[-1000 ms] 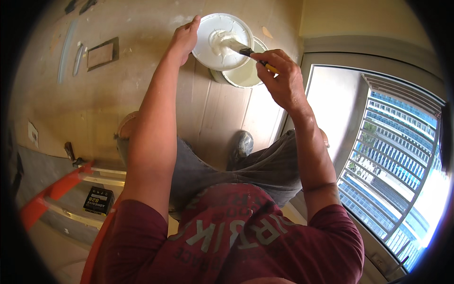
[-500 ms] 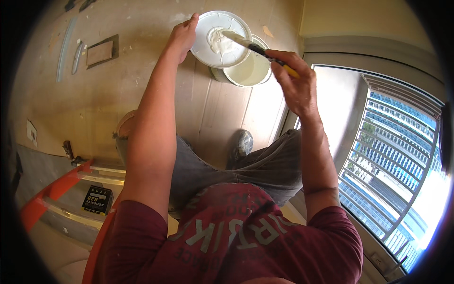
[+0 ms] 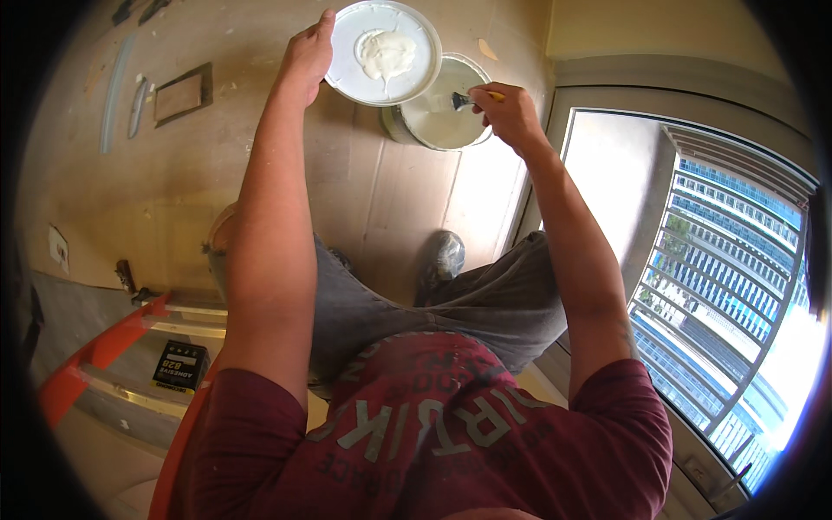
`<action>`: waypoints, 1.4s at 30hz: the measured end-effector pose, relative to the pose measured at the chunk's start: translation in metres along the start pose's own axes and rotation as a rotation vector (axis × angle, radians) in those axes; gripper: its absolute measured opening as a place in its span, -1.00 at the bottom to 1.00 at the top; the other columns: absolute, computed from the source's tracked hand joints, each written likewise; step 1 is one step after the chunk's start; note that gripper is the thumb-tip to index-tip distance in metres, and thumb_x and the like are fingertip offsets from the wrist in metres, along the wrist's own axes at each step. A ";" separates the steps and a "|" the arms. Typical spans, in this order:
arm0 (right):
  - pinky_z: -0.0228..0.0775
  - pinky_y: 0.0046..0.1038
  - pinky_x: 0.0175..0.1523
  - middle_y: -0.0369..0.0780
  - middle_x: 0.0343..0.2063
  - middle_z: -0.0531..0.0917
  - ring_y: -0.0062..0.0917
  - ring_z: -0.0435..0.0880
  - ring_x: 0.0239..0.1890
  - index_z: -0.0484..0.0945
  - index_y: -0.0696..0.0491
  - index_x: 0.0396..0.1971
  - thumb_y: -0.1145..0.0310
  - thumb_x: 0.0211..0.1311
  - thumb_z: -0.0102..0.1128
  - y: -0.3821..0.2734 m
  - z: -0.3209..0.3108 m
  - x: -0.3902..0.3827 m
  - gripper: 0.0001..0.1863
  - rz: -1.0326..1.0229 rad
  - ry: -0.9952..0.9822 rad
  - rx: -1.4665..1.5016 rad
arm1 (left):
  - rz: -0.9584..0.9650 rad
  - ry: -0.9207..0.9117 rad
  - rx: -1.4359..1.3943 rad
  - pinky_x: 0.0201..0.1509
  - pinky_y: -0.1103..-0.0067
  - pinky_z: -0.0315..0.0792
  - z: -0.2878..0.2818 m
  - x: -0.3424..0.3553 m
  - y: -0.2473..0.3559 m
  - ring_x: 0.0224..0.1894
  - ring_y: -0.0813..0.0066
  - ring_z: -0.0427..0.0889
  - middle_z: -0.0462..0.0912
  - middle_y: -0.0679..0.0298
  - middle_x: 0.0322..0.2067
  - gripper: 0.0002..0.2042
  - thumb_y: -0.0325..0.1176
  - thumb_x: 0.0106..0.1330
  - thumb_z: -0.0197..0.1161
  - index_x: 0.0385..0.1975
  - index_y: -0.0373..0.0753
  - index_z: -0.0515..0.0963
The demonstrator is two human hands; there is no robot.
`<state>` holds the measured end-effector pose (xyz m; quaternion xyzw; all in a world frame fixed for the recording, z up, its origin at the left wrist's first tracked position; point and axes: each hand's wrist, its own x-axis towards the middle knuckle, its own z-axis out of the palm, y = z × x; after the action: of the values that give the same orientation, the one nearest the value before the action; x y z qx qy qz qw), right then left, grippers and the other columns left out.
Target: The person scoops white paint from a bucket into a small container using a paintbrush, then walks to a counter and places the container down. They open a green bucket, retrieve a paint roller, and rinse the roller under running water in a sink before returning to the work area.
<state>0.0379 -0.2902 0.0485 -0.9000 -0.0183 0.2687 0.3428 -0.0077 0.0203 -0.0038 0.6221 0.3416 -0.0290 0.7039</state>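
Near the bucket (image 3: pixel 397 128), my left hand (image 3: pixel 306 62) clamps the white lid (image 3: pixel 345 62) by its edge, presumably to leave the creamy dollop (image 3: pixel 387 55) untouched; my right hand (image 3: pixel 511 117) grips the brush (image 3: pixel 462 100) at the bucket's mouth.

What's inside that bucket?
Pale, creamy material. The right hand holds a yellow-handled tool at the bucket's mouth. The round lid hides part of the interior; anything beneath the surface is unseen.
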 end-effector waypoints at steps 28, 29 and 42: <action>0.46 -0.49 -0.21 -0.16 -0.31 0.67 -0.56 0.61 -0.32 0.71 0.13 -0.05 0.42 0.35 0.22 -0.057 -0.004 -0.089 -0.76 -0.431 0.189 0.164 | -0.046 -0.205 -0.028 0.43 0.33 0.26 0.025 -0.005 -0.020 0.37 0.17 0.40 0.44 -0.01 0.34 -0.31 0.20 0.54 -0.04 0.39 -0.29 0.35; 0.47 -0.48 -0.21 -0.16 -0.31 0.67 -0.54 0.62 -0.32 0.71 0.13 -0.06 0.43 0.35 0.22 -0.057 -0.003 -0.086 -0.77 -0.456 0.182 0.131 | -0.052 -0.201 -0.029 0.43 0.32 0.26 0.024 -0.007 -0.017 0.37 0.16 0.39 0.43 0.00 0.34 -0.31 0.20 0.53 -0.04 0.39 -0.29 0.35; 0.60 -0.40 -0.14 -0.14 -0.27 0.67 -0.36 0.72 -0.29 0.71 0.12 -0.08 0.51 0.23 0.23 -0.071 -0.004 -0.095 -0.74 -0.684 0.172 -0.177 | -0.089 -0.195 -0.048 0.44 0.29 0.24 0.024 0.001 -0.017 0.39 0.14 0.37 0.41 0.01 0.36 -0.30 0.21 0.53 -0.03 0.40 -0.26 0.34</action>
<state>-0.0305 -0.2592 0.1403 -0.8873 -0.3128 0.0593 0.3337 -0.0046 -0.0042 -0.0190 0.5837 0.2994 -0.1124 0.7463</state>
